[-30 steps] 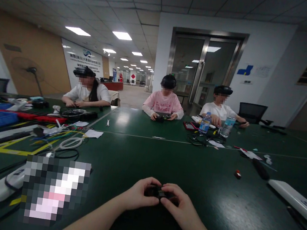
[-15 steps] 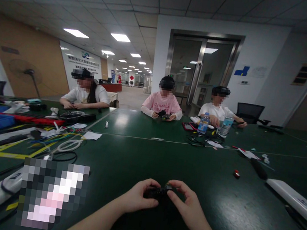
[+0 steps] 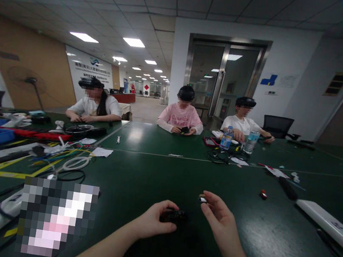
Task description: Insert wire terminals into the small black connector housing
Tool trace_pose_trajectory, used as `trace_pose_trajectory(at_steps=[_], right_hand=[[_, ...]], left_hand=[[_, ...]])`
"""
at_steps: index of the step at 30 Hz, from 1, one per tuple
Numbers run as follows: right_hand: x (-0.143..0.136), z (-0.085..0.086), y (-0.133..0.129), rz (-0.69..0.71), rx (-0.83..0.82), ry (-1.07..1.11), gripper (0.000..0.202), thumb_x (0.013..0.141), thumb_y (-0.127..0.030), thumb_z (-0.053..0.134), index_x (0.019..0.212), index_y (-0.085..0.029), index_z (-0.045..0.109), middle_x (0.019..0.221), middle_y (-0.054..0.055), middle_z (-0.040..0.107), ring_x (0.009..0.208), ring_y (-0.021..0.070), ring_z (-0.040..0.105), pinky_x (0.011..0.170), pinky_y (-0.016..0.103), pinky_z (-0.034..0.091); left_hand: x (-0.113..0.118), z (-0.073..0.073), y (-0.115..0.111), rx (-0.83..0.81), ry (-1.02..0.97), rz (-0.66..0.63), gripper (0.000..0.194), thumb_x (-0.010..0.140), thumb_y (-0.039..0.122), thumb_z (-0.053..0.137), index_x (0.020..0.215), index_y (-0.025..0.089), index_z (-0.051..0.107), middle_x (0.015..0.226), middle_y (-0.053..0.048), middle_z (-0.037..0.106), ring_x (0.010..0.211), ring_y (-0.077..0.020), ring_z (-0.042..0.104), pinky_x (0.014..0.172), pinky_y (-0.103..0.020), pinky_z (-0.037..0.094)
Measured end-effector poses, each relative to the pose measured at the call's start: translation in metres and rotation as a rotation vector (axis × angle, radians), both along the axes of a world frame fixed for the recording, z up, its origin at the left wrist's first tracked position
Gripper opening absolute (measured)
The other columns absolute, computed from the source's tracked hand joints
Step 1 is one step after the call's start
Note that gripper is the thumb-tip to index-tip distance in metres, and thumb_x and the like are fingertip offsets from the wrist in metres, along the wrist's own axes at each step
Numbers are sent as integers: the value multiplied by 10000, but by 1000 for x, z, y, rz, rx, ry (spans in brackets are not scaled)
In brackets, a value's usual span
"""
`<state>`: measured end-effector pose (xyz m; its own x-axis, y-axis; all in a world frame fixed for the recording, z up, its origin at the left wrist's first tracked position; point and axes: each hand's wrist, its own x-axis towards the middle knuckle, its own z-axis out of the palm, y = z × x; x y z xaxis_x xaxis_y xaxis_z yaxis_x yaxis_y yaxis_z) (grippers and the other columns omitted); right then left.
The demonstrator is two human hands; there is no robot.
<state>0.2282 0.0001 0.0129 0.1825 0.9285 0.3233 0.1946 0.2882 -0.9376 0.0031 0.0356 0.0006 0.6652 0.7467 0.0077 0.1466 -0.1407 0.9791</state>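
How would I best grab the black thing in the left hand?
Probably by its right end, coming from the right. The black thing lies roughly sideways, and that end pokes out past the left hand, whose grip covers the other end. The right hand is apart from it, pinching a small piece. It's too dark to tell the exact shape.

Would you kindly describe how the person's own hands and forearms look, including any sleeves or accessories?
Both forearms are bare, with no sleeves in view. The left hand and right hand are ungloved; no watch, bracelet or ring can be made out.
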Motion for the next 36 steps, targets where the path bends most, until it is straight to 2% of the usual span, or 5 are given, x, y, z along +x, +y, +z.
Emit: trace_pose_trajectory(at_steps=[17, 23, 36], right_hand=[[1, 7, -3, -95, 26, 172, 409, 666, -464, 707, 1007, -245, 651, 1016, 67, 696, 966, 254, 629, 880, 413, 496], [4, 5, -3, -122, 24, 198, 382, 702, -447, 681, 1028, -251, 644, 1032, 57, 685, 985, 248, 619, 866, 392, 506], [5, 11, -5, -148, 40, 182, 365, 693, -445, 686, 991, -238, 643, 964, 57, 685, 925, 252, 628, 831, 394, 515]], left_hand=[[0, 1, -1, -17, 9, -9, 427, 720, 164, 676, 1115, 188, 517, 1050, -60, 594, 944, -211, 581, 806, -349, 463], [-2, 0, 0, -13, 26, -13, 424, 732, 195, 687, 1121, 204, 518, 1070, -53, 591, 969, -215, 573, 832, -360, 458], [-3, -3, 1, -13, 38, -13, 436, 737, 202, 687, 1138, 205, 515, 1093, -65, 582, 975, -222, 575, 834, -375, 464]])
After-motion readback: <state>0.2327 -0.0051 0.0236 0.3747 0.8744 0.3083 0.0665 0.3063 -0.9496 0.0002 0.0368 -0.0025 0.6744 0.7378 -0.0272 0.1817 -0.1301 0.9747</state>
